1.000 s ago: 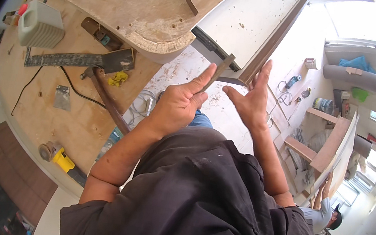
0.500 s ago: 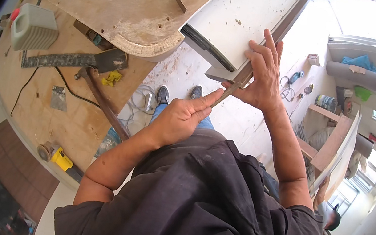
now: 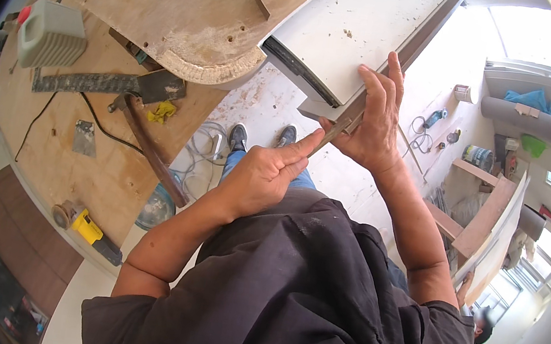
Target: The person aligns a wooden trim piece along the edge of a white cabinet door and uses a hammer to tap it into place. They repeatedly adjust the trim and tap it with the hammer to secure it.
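A white panel with a brown edge and a black slide rail stretches away in front of me. From its near corner a narrow brown strip sticks out toward my body. My left hand pinches this strip, its index finger pointing along it and the other fingers curled. My right hand rests against the panel's brown edge near that corner. Its fingers are stretched out along the edge, while the thumb reaches behind the strip, partly hidden.
At left a wooden worktop carries a hammer, a jerrycan, a yellow power tool and a scraper plate. A curved wooden board lies beyond. Cables and a blue tool lie on the floor. Another person is at right.
My right hand has slid slightly toward me along the brown edge. My left hand keeps its grip on the strip, almost unmoved. The view has shifted a little.
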A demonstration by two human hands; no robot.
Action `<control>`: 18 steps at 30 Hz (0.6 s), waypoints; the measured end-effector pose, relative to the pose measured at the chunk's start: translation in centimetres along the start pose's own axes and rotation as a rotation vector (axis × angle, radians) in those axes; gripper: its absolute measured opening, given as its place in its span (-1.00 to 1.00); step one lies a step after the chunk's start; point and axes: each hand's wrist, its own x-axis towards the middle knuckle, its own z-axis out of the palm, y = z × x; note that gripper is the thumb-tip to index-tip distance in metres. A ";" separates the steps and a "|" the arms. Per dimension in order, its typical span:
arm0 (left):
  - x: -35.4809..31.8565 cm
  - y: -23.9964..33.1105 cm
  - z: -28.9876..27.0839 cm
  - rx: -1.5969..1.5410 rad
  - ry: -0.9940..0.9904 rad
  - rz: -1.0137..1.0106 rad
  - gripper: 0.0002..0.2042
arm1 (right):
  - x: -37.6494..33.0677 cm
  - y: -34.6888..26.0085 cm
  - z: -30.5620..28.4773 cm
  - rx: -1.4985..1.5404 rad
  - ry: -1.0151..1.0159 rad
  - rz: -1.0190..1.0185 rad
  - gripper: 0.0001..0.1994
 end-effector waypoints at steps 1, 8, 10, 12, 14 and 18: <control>0.3 0.6 0.0 -0.017 -0.012 -0.018 -0.54 | -0.1 0.0 0.1 0.003 -0.004 -0.002 -0.02; 0.9 1.3 -0.1 0.023 -0.034 -0.064 -0.54 | 0.2 -0.5 -0.5 -0.007 -0.047 0.013 0.00; 0.1 1.1 0.0 -0.010 -0.027 -0.054 -0.54 | 0.5 -0.8 -0.7 -0.032 -0.067 -0.002 0.01; 0.3 1.3 0.0 -0.064 -0.049 -0.090 -0.54 | 0.2 -0.6 -0.6 -0.039 -0.042 -0.003 0.01; 1.6 2.3 -0.2 -0.098 -0.079 -0.160 -0.54 | 0.2 -0.4 -0.3 -0.031 -0.023 -0.006 0.01; 0.8 2.3 -0.5 0.016 -0.064 -0.112 -0.54 | 0.2 -0.6 -0.4 -0.029 -0.010 -0.006 0.02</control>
